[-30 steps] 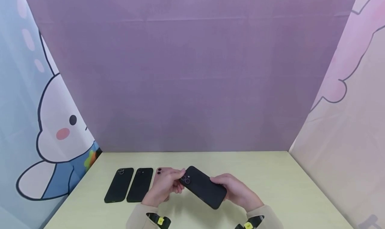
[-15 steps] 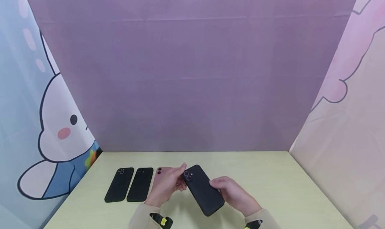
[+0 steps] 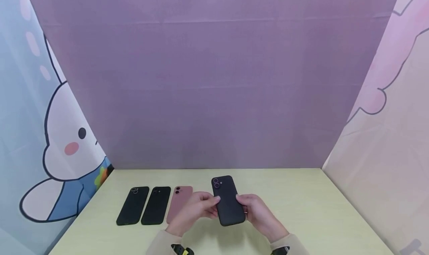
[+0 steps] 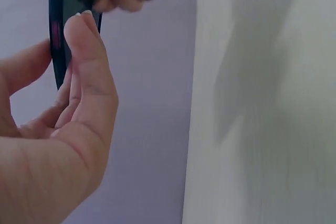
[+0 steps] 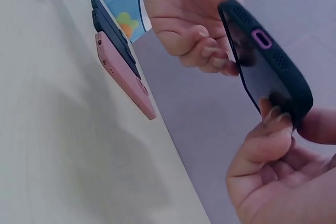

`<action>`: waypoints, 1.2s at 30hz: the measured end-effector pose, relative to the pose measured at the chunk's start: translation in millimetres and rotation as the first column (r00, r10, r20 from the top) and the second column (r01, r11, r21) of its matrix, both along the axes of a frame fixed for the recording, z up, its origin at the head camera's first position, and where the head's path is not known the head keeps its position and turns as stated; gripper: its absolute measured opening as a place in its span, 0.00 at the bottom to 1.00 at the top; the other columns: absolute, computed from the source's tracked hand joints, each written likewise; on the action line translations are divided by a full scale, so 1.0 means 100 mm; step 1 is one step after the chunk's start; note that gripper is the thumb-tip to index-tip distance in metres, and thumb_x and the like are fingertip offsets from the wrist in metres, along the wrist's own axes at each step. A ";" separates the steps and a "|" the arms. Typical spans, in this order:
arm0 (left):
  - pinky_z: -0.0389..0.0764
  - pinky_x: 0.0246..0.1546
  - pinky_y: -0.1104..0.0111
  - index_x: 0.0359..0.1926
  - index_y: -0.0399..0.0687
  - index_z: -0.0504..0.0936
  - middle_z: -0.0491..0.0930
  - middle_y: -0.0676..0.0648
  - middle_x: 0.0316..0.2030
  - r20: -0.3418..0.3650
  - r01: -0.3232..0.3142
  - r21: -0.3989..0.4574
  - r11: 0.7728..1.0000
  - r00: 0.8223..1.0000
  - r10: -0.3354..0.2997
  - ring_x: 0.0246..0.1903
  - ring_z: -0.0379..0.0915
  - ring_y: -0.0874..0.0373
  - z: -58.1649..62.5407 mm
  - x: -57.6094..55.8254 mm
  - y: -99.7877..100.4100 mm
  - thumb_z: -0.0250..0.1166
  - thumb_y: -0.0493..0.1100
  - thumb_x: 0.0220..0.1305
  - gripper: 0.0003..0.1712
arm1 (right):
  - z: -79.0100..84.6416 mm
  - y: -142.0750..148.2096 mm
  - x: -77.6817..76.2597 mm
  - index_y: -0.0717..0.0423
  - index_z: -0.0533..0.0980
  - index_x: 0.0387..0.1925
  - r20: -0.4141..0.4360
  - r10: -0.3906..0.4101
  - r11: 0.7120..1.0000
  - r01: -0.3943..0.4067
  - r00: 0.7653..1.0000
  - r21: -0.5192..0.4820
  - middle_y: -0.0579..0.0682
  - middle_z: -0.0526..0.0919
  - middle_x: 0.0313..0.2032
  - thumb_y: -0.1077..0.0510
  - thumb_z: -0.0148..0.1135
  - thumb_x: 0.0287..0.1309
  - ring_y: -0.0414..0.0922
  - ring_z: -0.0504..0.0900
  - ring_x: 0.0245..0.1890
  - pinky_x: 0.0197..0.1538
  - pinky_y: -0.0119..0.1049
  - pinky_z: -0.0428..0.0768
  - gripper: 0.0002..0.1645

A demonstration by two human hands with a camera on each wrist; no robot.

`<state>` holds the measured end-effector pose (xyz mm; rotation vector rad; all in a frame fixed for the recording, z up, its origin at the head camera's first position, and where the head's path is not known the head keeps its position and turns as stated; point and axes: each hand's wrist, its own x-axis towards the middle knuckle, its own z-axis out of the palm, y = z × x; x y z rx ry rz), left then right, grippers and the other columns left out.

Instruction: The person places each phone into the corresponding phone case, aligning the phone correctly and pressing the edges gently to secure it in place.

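Observation:
Both hands hold a phone in a black case (image 3: pixel 230 204) above the table, its camera side facing up toward the head camera. My left hand (image 3: pixel 194 212) pinches its left edge, thumb on the back. On the opposite edge, my right hand (image 3: pixel 263 217) grips it between thumb and fingers. The right wrist view shows the black phone's (image 5: pixel 286 69) end with a purple-rimmed port, and its dark screen side turned to the fingers. In the left wrist view the phone (image 4: pixel 55 3) appears edge-on, with a pinkish side button.
Left of the hands, two black phones (image 3: pixel 133 206) and a pink phone (image 3: pixel 179 203) lie side by side on the pale table (image 3: pixel 301 203), cameras up. The pink one is partly covered by the left hand. Behind stands a purple cloth wall (image 3: pixel 214 98); printed cloths hang at both sides.
The held phone has turned from a slanted pose to nearly upright in the head view and risen slightly. My left hand has shifted from its camera corner down to the left edge.

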<state>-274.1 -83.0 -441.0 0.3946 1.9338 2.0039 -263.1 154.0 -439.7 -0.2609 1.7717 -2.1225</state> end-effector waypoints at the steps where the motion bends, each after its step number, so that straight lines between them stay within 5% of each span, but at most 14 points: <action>1: 0.86 0.34 0.65 0.37 0.34 0.83 0.84 0.46 0.26 -0.003 -0.019 -0.009 1.000 1.000 0.019 0.25 0.81 0.58 0.00 0.01 0.02 0.67 0.47 0.70 0.17 | 0.00 -0.01 0.00 0.65 0.82 0.44 0.004 -0.009 1.000 0.009 1.000 0.004 0.47 0.87 0.33 0.55 0.53 0.73 0.41 0.86 0.34 0.39 0.34 0.82 0.18; 8: 0.86 0.29 0.67 0.36 0.31 0.83 0.80 0.49 0.22 -0.031 -0.161 -0.086 0.983 0.987 0.159 0.21 0.79 0.61 0.00 0.07 0.13 0.65 0.42 0.71 0.14 | -0.04 -0.07 -0.02 0.69 0.81 0.42 -0.023 -0.066 0.989 0.068 0.998 0.130 0.45 0.82 0.27 0.52 0.54 0.73 0.39 0.79 0.26 0.29 0.31 0.73 0.21; 15: 0.85 0.26 0.66 0.35 0.31 0.84 0.81 0.47 0.21 -0.070 -0.245 -0.184 0.952 0.969 0.236 0.18 0.78 0.62 -0.03 0.06 0.12 0.67 0.40 0.69 0.13 | -0.04 -0.16 -0.04 0.60 0.79 0.26 -0.128 -0.101 0.915 0.143 0.987 0.378 0.44 0.70 0.15 0.50 0.58 0.72 0.38 0.66 0.15 0.22 0.30 0.67 0.21; 29: 0.84 0.23 0.66 0.31 0.32 0.81 0.82 0.44 0.22 -0.169 -0.284 -0.344 0.895 0.956 0.239 0.20 0.80 0.58 -0.12 -0.07 0.15 0.68 0.35 0.65 0.09 | -0.10 -0.31 -0.10 0.65 0.81 0.28 -0.232 -0.190 0.792 0.289 0.954 0.538 0.43 0.68 0.12 0.56 0.63 0.68 0.38 0.67 0.13 0.19 0.30 0.70 0.16; 36: 0.82 0.24 0.66 0.32 0.33 0.83 0.83 0.43 0.22 -0.196 -0.336 -0.425 0.841 0.941 0.276 0.18 0.79 0.59 -0.18 -0.17 0.19 0.70 0.38 0.64 0.10 | -0.14 -0.33 -0.17 0.65 0.81 0.27 -0.255 -0.198 0.727 0.316 0.946 0.609 0.45 0.72 0.14 0.56 0.66 0.65 0.39 0.71 0.14 0.18 0.31 0.73 0.15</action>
